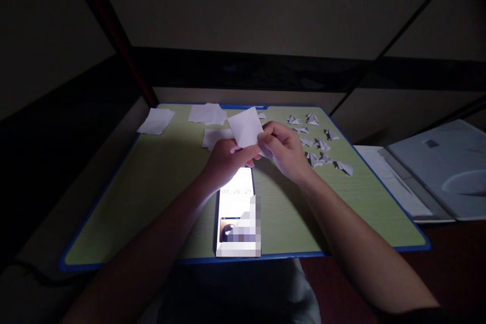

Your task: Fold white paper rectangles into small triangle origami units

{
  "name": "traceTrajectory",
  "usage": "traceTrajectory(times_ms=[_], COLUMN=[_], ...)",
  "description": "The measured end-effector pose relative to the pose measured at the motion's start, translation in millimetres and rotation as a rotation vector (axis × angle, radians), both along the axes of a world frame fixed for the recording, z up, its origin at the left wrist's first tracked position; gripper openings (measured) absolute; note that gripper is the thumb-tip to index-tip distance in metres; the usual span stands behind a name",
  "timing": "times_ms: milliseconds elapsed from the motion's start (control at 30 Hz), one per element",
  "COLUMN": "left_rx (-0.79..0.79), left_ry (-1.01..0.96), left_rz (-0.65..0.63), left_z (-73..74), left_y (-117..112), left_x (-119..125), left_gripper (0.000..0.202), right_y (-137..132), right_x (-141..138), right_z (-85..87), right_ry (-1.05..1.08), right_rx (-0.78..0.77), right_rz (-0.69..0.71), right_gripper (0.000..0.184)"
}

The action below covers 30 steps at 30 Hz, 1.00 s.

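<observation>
A square of white paper (pixel 246 126) is held up in front of me, turned so that one corner points upward. My left hand (pixel 231 156) pinches its lower edge, thumb on the near face. At the lower right corner, my right hand (pixel 283 147) grips the same paper between thumb and curled fingers. Faint crease lines cross the sheet. Below my hands a lit phone (pixel 237 182) lies on the green table, showing a running time; its lower part is pixelated. Part of a white paper sheet (pixel 215 137) shows on the table behind my left hand.
Stacks of white paper lie at the far left (pixel 156 121) and back middle (pixel 207 113) of the blue-edged green table (pixel 152 202). Several small folded paper pieces (pixel 322 144) are scattered on the right. Beyond the table's right edge sits a pale flat box (pixel 448 162).
</observation>
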State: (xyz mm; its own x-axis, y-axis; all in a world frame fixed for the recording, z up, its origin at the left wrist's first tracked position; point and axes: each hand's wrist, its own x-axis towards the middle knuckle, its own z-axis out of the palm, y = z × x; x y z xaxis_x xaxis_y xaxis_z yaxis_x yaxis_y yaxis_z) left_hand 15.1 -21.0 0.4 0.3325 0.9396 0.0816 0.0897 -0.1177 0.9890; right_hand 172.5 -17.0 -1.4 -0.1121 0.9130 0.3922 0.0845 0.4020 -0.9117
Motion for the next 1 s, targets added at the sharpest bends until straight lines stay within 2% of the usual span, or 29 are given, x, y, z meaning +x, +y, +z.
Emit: traceTrajectory(times_ms=[233,467,667,867,1000], left_rx=[-0.002,0.045,0.021,0.013,-0.010], left_ry=[0.005,-0.010,-0.010,0.000,-0.031], left_rz=[-0.022,0.053,0.082,0.063,0.054], left_z=[-0.5,-0.8,-2.9,-2.1,-2.3], left_y=[1.1,2.3,2.3,2.0,2.0], left_x=[0.3,-3.7,-2.4,-3.2,-3.5], left_gripper=[0.021,0.027,0.027,0.025,0.022], right_y=[2.0,2.2,0.6,1.6,1.5], right_x=[1.6,2.3,1.8,1.4,2.3], right_z=[-4.0,-0.5,2.7,2.5,2.8], right_ry=[0.009,-0.048,-0.053,-0.049,-0.046], right_rx=[0.000,0.053,0.022,0.000,-0.017], right_rz=[0.021,-0.035,-0.021,-0.001,0.014], right_gripper=[0.022,0.022,0.022,0.028,0.026])
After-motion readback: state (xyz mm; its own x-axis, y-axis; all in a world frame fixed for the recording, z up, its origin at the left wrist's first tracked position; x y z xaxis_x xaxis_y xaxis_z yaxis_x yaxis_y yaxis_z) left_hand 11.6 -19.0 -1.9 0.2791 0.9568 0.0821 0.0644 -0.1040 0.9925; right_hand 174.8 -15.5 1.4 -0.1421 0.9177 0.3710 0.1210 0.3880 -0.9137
